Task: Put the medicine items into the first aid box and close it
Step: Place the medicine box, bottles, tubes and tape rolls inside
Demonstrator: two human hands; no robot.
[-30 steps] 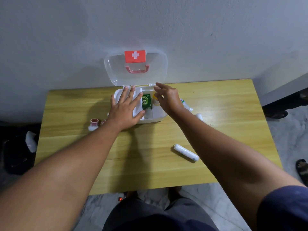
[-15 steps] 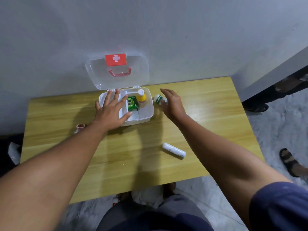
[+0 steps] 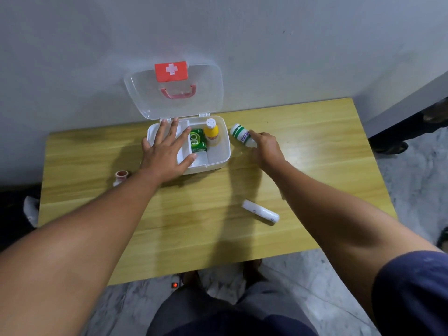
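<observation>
The white first aid box [image 3: 219, 163] stands on the wooden table [image 3: 194, 229] against the wall, and its clear lid [image 3: 211, 93] with a red cross is up. Inside it are a green carton [image 3: 197, 143] and a yellow bottle [image 3: 211, 134]. My left hand [image 3: 167, 154] lies flat with its fingers spread over the box's left side. Just right of the box, my right hand [image 3: 266, 149] curls around the near end of a tilted white bottle with green stripes [image 3: 239, 134]. A white roll [image 3: 260, 212] lies on the table nearer to me.
A small red and white item [image 3: 120, 177] sits on the table left of my left forearm. The wall runs right behind the box. The table's front edge is near my legs. A power strip with a red light [image 3: 175, 284] lies on the floor below.
My right hand left the box, where the yellow bottle now stands uncovered, and moved right onto the white bottle with green stripes. My left hand stayed on the box.
</observation>
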